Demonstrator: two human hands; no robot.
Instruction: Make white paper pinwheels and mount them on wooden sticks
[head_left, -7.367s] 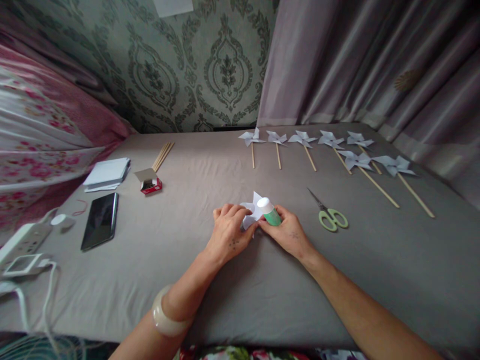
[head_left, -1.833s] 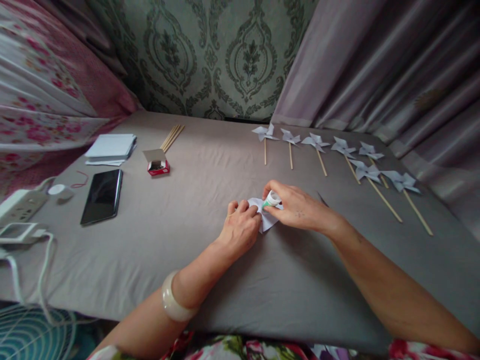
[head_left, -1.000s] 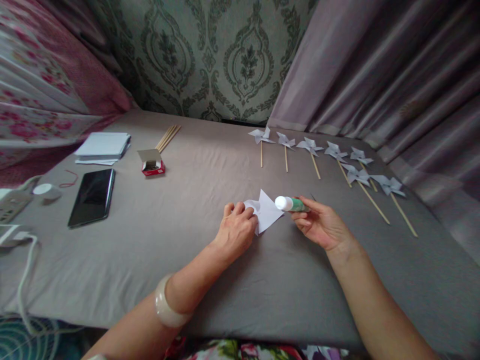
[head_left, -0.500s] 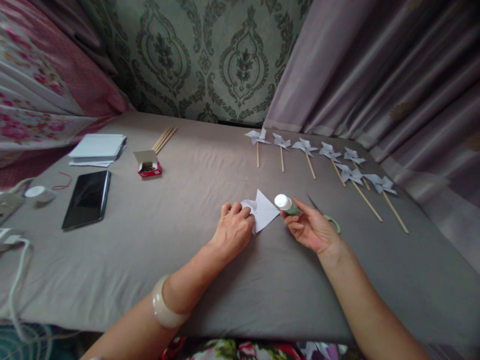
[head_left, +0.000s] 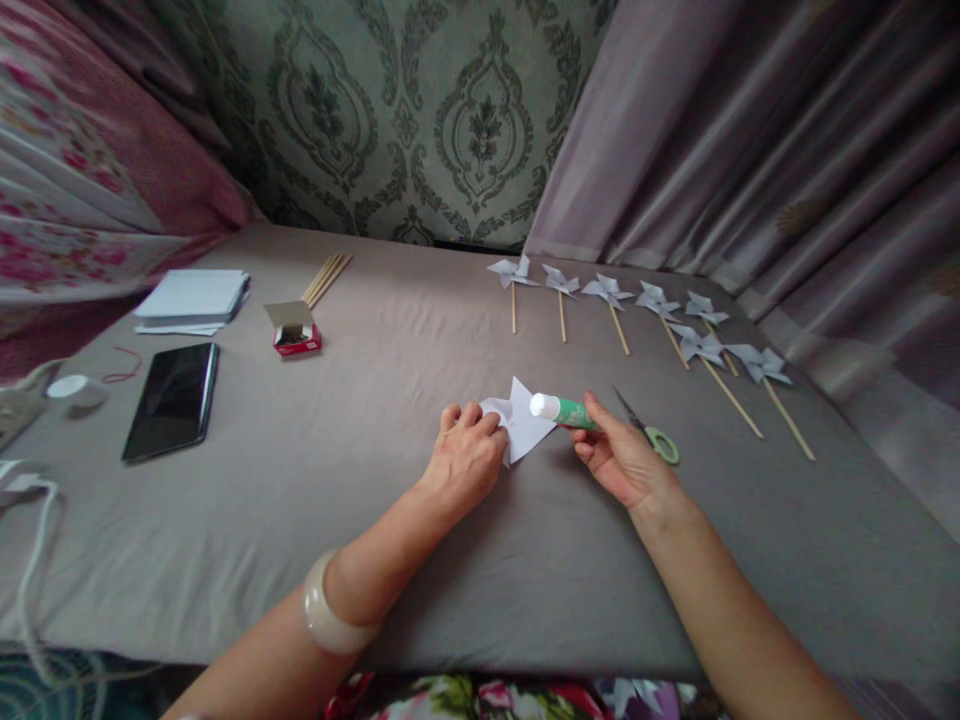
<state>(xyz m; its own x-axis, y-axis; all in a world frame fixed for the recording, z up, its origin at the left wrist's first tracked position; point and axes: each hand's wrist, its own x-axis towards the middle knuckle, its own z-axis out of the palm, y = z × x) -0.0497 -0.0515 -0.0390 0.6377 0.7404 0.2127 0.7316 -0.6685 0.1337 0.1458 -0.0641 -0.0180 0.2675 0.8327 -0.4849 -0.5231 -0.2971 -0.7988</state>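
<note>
A white paper pinwheel point(head_left: 528, 430), partly folded, lies on the table in front of me with a pointed flap standing out to the right. My left hand point(head_left: 466, 447) is closed on its left side, the fingers pinching the paper and hiding part of it. In my right hand point(head_left: 621, 455) is a green glue stick point(head_left: 566, 411) with a white end, held sideways over the paper's right flap. Whether it touches the paper I cannot tell. Scissors point(head_left: 654, 435) with pale green handles lie just beyond my right hand.
Several finished pinwheels on sticks point(head_left: 701, 345) lie at the back right. At the left are a red box point(head_left: 298, 340), wooden sticks point(head_left: 327, 280), a paper stack point(head_left: 191, 298), a black phone point(head_left: 171, 402), a red string point(head_left: 122, 367), a white round container point(head_left: 75, 392) and a white cable point(head_left: 37, 560).
The glue stick has tilted to lie more level and its white end has moved left over the paper. My left hand keeps its hold on the pinwheel.
</note>
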